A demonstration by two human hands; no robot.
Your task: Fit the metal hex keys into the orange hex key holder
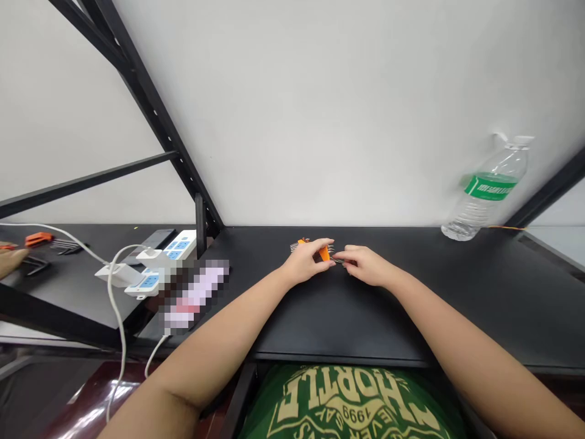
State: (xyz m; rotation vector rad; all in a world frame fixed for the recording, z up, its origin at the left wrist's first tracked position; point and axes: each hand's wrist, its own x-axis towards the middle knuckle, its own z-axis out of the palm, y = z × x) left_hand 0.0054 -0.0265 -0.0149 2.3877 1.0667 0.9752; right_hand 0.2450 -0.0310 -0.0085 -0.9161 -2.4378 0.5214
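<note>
Fingers and thumb of my left hand (302, 263) are closed round an orange hex key holder (324, 253), just above or on the black desk. Thin metal key ends stick out on both sides of the holder, and my fingers cover much of it. My right hand (369, 266) sits close beside it, thumb and fingers pinched on a thin metal hex key (338, 261) at the holder's right end. Whether that key is joined to the holder or loose, I cannot tell.
A water bottle (487, 189) stands at the back right by the wall. On the left are a power strip (150, 283), white cables and a blurred-out phone (196, 296). Past the black frame, another person's hand (11, 261) is near an orange holder (39, 238) and hex keys (66, 246).
</note>
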